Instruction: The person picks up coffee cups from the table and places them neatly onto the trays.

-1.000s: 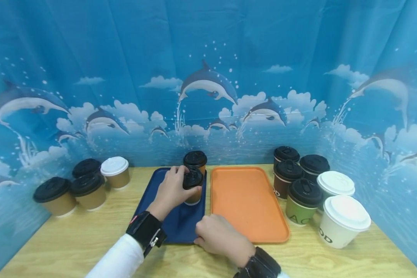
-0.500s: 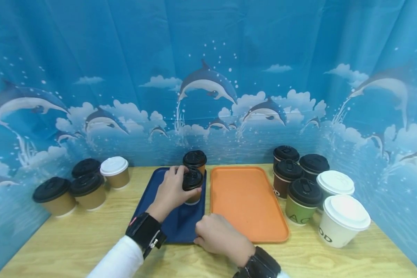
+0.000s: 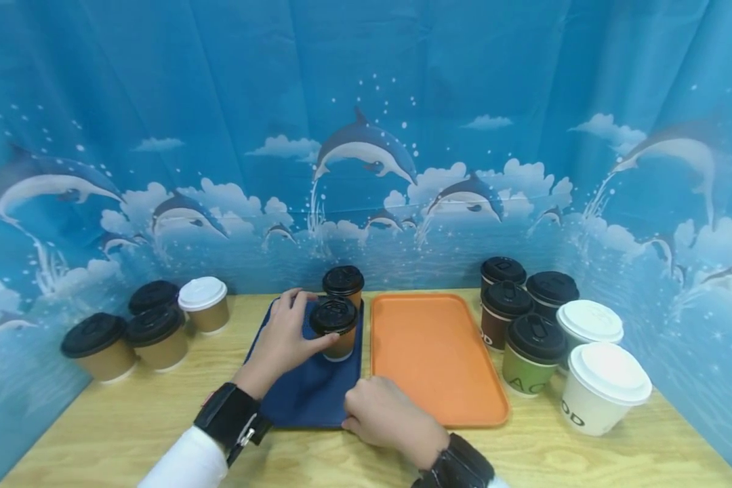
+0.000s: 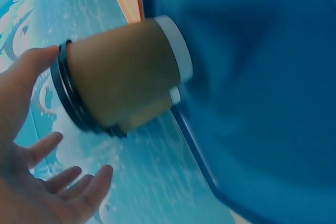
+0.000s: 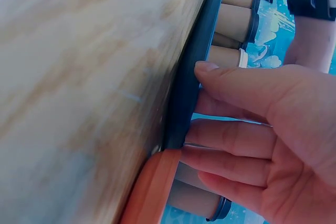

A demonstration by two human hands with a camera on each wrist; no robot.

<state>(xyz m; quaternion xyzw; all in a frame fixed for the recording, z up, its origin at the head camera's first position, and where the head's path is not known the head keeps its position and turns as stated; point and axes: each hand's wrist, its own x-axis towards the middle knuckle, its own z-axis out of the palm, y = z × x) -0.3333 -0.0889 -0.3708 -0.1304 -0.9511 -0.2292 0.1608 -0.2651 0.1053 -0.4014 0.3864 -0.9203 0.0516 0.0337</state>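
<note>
A brown paper coffee cup with a black lid stands upright on the blue tray. My left hand is beside it with fingers spread; in the left wrist view the thumb is at the lid's rim and the other fingers stand apart from the cup. Just behind it is a second black-lidded cup. My right hand is at the near edge, where the blue and orange trays meet. In the right wrist view its thumb and loosely bent fingers touch the blue tray's edge, gripping nothing.
An orange tray lies right of the blue one. Brown cups with black lids and one white-lidded cup stand at the left. Several dark, green and white cups crowd the right. A dolphin-print curtain hangs behind.
My left hand has loosened from the front cup, its fingers spreading and shifting left. The cup stays on the blue tray. My right hand has kept its place.
</note>
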